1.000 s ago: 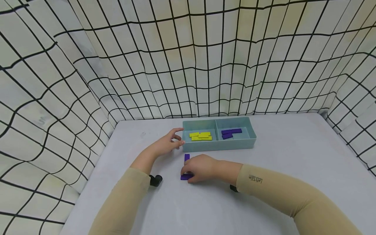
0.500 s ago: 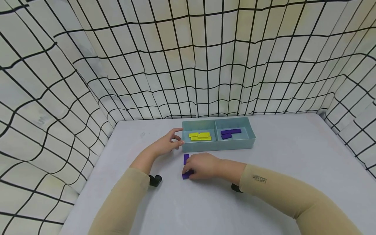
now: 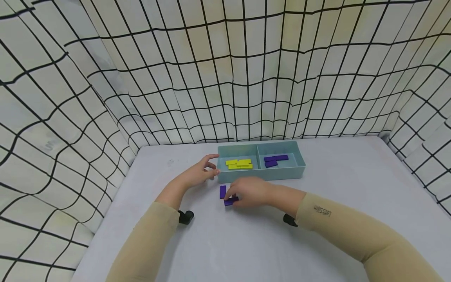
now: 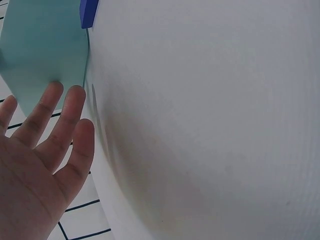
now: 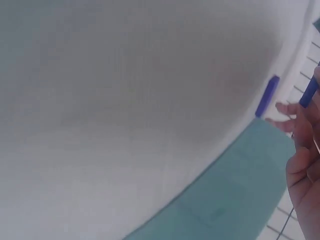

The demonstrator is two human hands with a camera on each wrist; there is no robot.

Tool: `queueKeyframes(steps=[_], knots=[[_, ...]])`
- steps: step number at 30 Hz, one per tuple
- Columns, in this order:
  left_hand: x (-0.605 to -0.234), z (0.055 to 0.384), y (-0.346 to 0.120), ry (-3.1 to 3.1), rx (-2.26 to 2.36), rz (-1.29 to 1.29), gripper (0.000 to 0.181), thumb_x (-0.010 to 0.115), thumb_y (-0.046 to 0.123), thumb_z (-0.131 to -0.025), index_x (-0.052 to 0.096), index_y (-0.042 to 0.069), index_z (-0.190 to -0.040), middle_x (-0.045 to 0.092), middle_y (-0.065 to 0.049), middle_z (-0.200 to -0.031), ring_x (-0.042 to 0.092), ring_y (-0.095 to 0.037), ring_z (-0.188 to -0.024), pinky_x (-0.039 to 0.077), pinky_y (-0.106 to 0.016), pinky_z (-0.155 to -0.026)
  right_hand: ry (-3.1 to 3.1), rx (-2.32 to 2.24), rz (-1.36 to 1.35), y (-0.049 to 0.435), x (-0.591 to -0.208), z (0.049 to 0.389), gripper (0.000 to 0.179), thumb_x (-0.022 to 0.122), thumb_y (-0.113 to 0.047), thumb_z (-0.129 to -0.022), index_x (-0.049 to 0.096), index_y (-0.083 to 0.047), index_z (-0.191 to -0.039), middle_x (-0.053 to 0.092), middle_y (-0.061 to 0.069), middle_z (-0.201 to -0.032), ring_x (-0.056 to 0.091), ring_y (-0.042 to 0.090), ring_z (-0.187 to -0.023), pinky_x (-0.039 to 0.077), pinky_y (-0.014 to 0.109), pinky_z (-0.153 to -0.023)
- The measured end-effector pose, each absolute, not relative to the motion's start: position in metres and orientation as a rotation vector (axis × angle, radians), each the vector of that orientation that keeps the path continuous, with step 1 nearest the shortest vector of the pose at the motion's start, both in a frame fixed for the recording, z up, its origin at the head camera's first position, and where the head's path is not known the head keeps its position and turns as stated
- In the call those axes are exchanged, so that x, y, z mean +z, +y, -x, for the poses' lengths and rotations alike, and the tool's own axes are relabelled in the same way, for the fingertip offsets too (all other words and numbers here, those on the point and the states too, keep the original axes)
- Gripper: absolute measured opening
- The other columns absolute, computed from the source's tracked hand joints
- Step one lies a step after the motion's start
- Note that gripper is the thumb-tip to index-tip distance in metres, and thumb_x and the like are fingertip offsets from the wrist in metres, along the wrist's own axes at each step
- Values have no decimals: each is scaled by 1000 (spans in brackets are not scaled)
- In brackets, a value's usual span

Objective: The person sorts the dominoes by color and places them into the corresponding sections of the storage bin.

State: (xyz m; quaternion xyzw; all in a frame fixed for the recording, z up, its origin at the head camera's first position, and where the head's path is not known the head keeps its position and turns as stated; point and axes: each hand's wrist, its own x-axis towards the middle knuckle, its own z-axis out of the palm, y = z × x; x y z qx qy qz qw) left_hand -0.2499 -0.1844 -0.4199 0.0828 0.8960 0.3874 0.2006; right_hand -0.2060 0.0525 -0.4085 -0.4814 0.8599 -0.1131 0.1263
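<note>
My right hand (image 3: 251,192) pinches a purple rectangular block (image 3: 230,201) between thumb and fingers, in front of the tray. The same block (image 5: 310,92) shows at the right edge of the right wrist view. Just left of it, a second purple block (image 3: 223,192) lies on the table close to the tray's front wall. My left hand (image 3: 199,173) is at the tray's left end, fingers spread and relaxed; in the left wrist view its fingertips overlap the tray wall (image 4: 45,45). The pale teal tray (image 3: 260,175) has two compartments, several yellow blocks (image 3: 239,164) in the left and purple blocks (image 3: 270,164) in the right.
A white table (image 3: 225,243) bears everything. Behind and beside it rise pale walls covered by black netting (image 3: 246,84). Dark wrist cameras (image 3: 186,217) sit under both sleeves.
My right hand has lifted the pinched purple block and carried it up and slightly right toward the tray. The left hand stays at the tray's end.
</note>
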Motion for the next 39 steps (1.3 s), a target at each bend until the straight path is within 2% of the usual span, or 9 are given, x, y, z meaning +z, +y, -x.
queueKeyframes(steps=[10,13,19,25,29,39], knots=[[-418,248,-183,2502,1076,-210,69,61,40,-98,20,38,-155,51,-8,-141,62,-23,-111,45,-48,-100,2607,-380,1246,83,-392,218,30,72,-27,-91,72,-31,-121,67,-17,-114,59,9,-114,49,32,-94],[-418,248,-183,2499,1073,-197,70,61,40,-98,21,39,-155,50,-8,-141,61,-23,-111,46,-47,-100,2650,-391,1210,95,-387,222,31,73,-27,-91,72,-32,-121,67,-16,-115,58,9,-110,49,32,-93],[-418,248,-183,2511,1060,-201,70,62,40,-98,21,39,-154,50,-7,-141,61,-22,-111,45,-47,-100,2712,-406,1180,123,-377,233,32,75,-25,-89,72,-30,-120,66,-12,-110,56,12,-91,49,29,-81],[-418,248,-183,2503,1063,-210,70,61,40,-98,20,39,-155,50,-7,-142,61,-21,-112,45,-48,-101,2724,-439,1184,152,-370,245,30,73,-23,-91,72,-25,-120,66,-11,-108,61,16,-96,50,32,-83],[-420,249,-184,2500,1066,-205,69,61,41,-98,21,39,-154,50,-6,-141,61,-20,-111,44,-48,-101,2737,-429,1174,169,-370,253,30,73,-22,-91,72,-22,-121,65,-10,-104,60,19,-93,50,32,-80],[-420,250,-185,2498,1068,-203,70,62,43,-97,21,40,-154,51,-5,-139,62,-20,-110,44,-47,-101,2806,-373,1120,194,-370,270,30,74,-22,-90,73,-18,-120,67,-6,-108,60,14,-93,51,37,-82]])
